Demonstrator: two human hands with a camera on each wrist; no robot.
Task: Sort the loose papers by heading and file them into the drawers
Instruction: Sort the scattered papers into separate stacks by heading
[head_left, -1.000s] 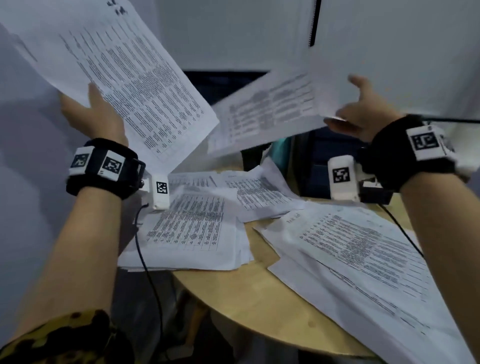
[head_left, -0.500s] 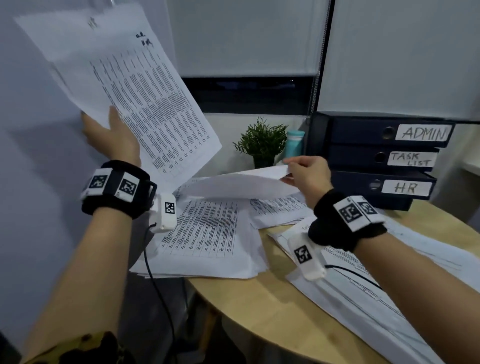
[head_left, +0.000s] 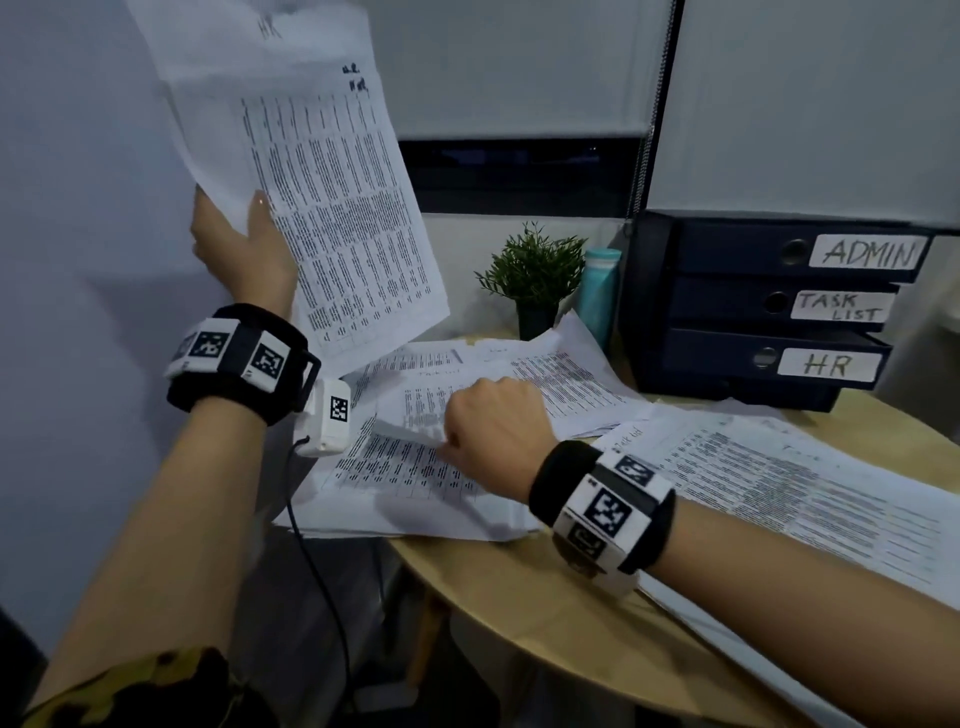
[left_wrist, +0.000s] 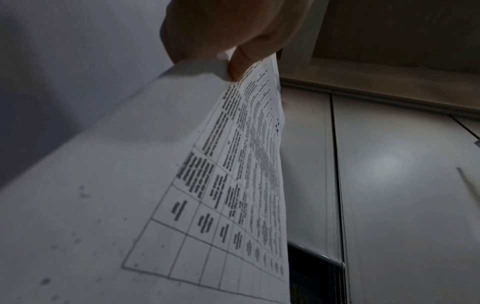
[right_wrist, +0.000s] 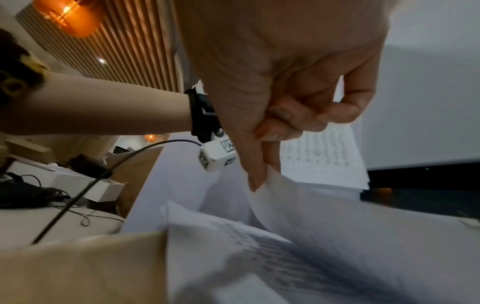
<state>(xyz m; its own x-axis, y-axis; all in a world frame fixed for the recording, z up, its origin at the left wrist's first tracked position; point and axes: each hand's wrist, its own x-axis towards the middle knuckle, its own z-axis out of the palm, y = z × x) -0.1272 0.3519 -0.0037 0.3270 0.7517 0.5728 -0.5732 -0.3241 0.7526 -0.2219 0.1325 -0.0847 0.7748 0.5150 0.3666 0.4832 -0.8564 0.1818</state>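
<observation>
Round wooden tabletop (head_left: 545, 639), its far half covered by loose papers (head_left: 769, 483): white sheets printed with dense tables of small dark text, lying flat in overlapping, fanned piles that reach from the left edge to the right edge. A handwritten heading shows on some sheets but is too faint to read.

Drawer unit (head_left: 748, 312), dark blue, at the back right of the tabletop: three stacked drawers, all pushed in, with white labels reading ADMIN, TASK LIST and HR from top to bottom. Their contents are hidden.

Held sheets (head_left: 322, 208): a thin sheaf raised above the left edge of the tabletop, long axis near upright and leaning to the left, printed face toward the person, with a handwritten heading that looks like HR at the top. The left hand (head_left: 241, 249) pinches the lower left edge, thumb on the printed face and fingers behind.

Right hand (head_left: 493, 431), low over the left pile: fingers (right_wrist: 257, 164) curled, thumb and forefinger pinching the edge of a top sheet (right_wrist: 324, 226), which curves up off the pile.

Small potted plant (head_left: 535, 280) and teal bottle (head_left: 600, 291), standing just left of the drawer unit, behind the papers.
</observation>
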